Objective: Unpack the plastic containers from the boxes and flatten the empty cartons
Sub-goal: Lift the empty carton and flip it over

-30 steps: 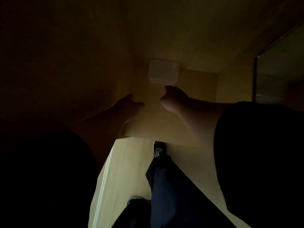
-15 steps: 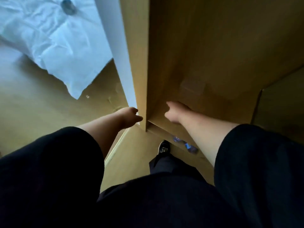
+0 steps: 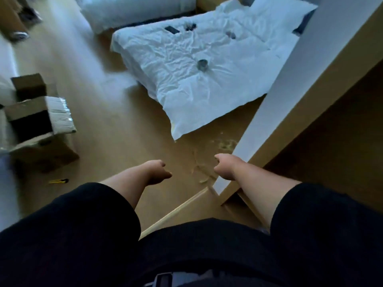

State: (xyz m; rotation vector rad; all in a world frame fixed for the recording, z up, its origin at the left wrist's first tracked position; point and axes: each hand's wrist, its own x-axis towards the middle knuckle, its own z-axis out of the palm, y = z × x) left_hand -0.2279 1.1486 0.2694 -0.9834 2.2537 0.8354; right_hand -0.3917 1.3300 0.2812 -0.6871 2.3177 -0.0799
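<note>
A large brown carton leans across the right of the view, its pale edge running from top right down to the floor. My right hand is curled at that edge's lower end and seems to grip it. My left hand hangs apart from the carton with loosely curled fingers and holds nothing. A smaller open cardboard box with a white label stands on the floor at far left. No plastic containers show plainly.
A crumpled white sheet lies on the wooden floor ahead, with a tape roll and small dark items on it. A yellow utility knife lies near the open box. White bags sit at the top.
The carton has swung away to the right, uncovering the floor and sheet. My left hand has come off the carton; my right hand stays at its edge.
</note>
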